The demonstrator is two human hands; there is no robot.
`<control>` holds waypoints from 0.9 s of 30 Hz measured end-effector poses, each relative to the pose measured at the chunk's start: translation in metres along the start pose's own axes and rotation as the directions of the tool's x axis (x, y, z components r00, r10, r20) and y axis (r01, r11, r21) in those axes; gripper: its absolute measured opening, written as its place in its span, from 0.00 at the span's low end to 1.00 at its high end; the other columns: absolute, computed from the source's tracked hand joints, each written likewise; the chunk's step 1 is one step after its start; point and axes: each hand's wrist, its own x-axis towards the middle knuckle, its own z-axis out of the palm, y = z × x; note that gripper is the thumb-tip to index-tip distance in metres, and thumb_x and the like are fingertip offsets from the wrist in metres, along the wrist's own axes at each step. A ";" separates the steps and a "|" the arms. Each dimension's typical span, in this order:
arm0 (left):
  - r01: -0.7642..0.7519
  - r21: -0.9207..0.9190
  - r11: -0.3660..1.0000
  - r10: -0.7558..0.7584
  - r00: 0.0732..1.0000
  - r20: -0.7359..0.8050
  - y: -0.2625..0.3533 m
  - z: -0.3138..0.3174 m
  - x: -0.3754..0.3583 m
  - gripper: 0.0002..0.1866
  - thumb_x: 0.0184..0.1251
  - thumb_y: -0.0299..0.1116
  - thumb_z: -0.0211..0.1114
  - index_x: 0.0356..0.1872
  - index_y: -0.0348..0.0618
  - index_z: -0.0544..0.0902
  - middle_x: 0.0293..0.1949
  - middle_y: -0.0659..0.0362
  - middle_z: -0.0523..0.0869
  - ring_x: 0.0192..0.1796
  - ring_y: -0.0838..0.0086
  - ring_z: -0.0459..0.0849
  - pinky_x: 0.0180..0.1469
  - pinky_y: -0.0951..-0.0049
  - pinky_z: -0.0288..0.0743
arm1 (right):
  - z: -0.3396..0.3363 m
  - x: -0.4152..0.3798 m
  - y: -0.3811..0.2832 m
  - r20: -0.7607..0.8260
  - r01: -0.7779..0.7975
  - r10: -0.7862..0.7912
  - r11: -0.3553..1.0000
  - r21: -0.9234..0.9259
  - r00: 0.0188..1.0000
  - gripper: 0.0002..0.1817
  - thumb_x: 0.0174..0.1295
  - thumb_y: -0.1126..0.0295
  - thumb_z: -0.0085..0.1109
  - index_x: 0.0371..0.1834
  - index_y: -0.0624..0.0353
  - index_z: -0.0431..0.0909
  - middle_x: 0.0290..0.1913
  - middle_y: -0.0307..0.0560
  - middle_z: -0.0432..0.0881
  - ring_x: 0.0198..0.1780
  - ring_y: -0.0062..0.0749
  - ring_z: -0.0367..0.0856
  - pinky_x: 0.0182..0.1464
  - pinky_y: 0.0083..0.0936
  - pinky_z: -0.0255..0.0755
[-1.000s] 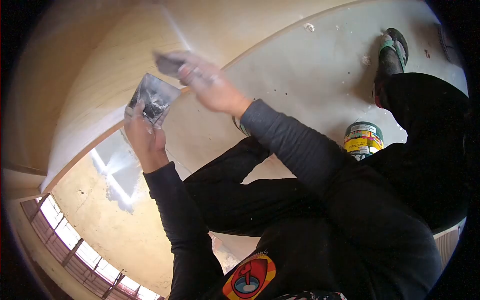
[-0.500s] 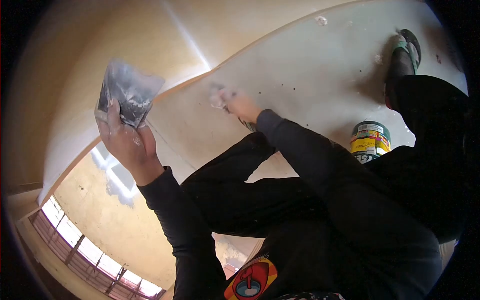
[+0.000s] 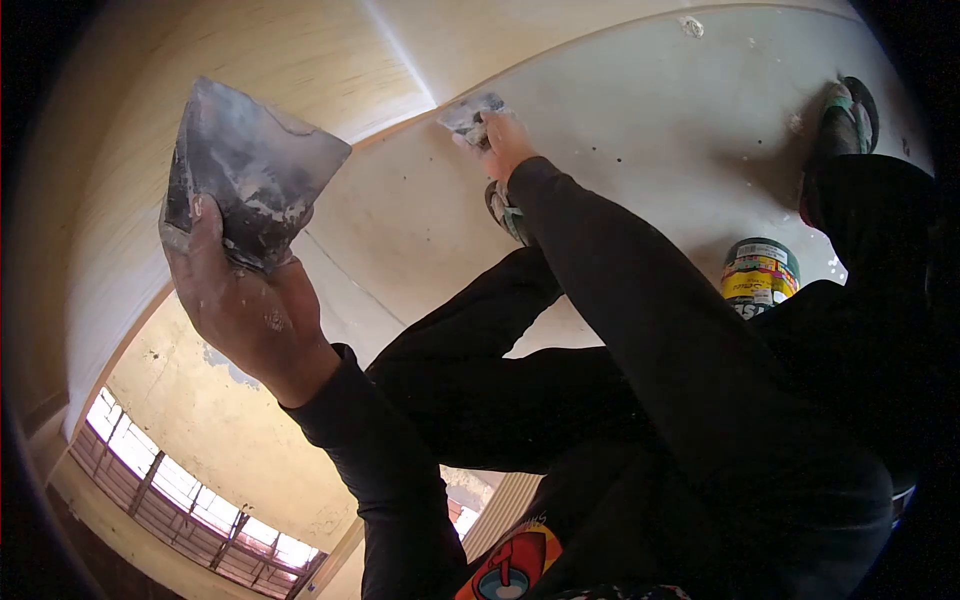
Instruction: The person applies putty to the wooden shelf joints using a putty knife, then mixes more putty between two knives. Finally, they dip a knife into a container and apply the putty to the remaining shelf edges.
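Observation:
My left hand (image 3: pixel 245 290) is raised at the left, its fingers and thumb closed on a dark, square putty blade (image 3: pixel 250 165) smeared with whitish putty. Farther out, my right hand (image 3: pixel 505 142) grips a smaller putty-smeared scraper (image 3: pixel 472 115), just beside the edge where the wall (image 3: pixel 300 60) meets the floor. The fingers of that hand are partly hidden behind its back. Whitish residue also marks the skin of my left hand.
A paint tub (image 3: pixel 760 275) with a yellow label stands on the grey floor (image 3: pixel 640 110) by my right leg. My sandalled feet (image 3: pixel 848 110) are on the floor. Barred windows (image 3: pixel 190 490) are at the lower left. A whitish lump (image 3: pixel 691 27) lies near the wall.
My right hand has moved up and slightly right with its scraper, closer to the wall edge. The putty blade in my left hand looks larger and nearer. The whole view has shifted slightly.

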 end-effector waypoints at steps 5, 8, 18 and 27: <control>-0.333 0.451 0.828 0.306 0.942 0.135 -0.006 -0.006 -0.005 0.13 0.65 0.19 0.65 0.50 0.38 0.82 0.51 0.47 0.81 0.53 0.61 0.85 0.54 0.70 0.83 | 0.011 0.000 -0.031 0.008 -0.050 0.049 0.984 0.171 0.999 0.11 0.71 0.67 0.48 0.51 0.60 0.73 0.53 0.50 0.79 0.49 0.37 0.82 0.47 0.43 0.80; 0.055 -0.175 0.983 -0.041 0.996 0.080 -0.001 0.002 -0.004 0.12 0.66 0.19 0.64 0.49 0.39 0.82 0.51 0.48 0.81 0.53 0.60 0.85 0.53 0.69 0.83 | 0.009 -0.006 -0.073 -0.090 -0.245 0.354 0.788 0.565 0.931 0.12 0.73 0.67 0.43 0.50 0.60 0.74 0.51 0.48 0.81 0.51 0.36 0.80 0.51 0.40 0.78; 0.147 -0.336 0.930 -0.116 0.987 0.108 0.004 0.024 -0.014 0.14 0.73 0.27 0.60 0.54 0.30 0.76 0.53 0.51 0.82 0.55 0.67 0.83 0.55 0.72 0.80 | -0.030 -0.011 -0.152 -0.249 -0.127 0.337 0.787 0.603 0.908 0.14 0.75 0.69 0.37 0.52 0.65 0.71 0.50 0.54 0.79 0.47 0.41 0.79 0.55 0.41 0.76; 0.212 -0.319 0.924 -0.170 0.973 0.154 0.001 0.036 -0.006 0.14 0.72 0.26 0.59 0.55 0.34 0.75 0.51 0.51 0.82 0.52 0.66 0.84 0.53 0.67 0.82 | -0.053 -0.049 -0.198 -0.283 0.144 0.108 0.661 0.737 0.953 0.16 0.76 0.68 0.40 0.59 0.66 0.68 0.54 0.57 0.78 0.51 0.45 0.80 0.55 0.43 0.76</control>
